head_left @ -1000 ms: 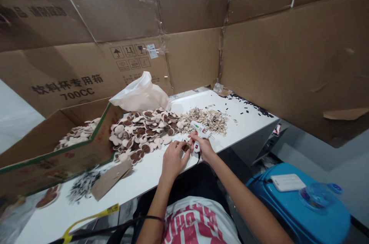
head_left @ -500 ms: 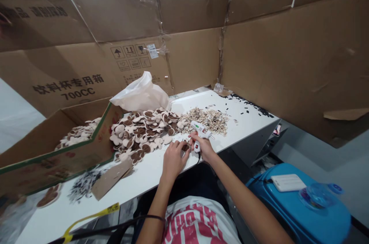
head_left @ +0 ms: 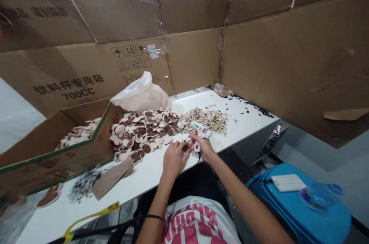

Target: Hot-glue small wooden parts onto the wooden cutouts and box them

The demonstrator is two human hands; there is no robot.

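Note:
My left hand [head_left: 174,158] rests at the front of the white table, its fingers closed around a small brown and cream felt piece [head_left: 186,147]. Close beside it, my right hand [head_left: 205,147] grips a white glue gun [head_left: 201,129] with a green label and a red switch. The gun's nozzle points right, away from the felt piece. My right fingertips come near the piece; whether they touch it I cannot tell. Left of the hands lies a heap of similar brown and cream felt pieces [head_left: 144,130]. Behind the gun spreads a pile of thin pale strips [head_left: 215,118].
A cardboard box [head_left: 108,136] holding pale pieces stands at the left, near a white bag [head_left: 141,96]. Tall cardboard panels [head_left: 196,59] wall the back and right. Small black bits [head_left: 253,106] lie far right. A blue stool [head_left: 325,221] carries a bottle [head_left: 317,196] and a white power bank [head_left: 288,183].

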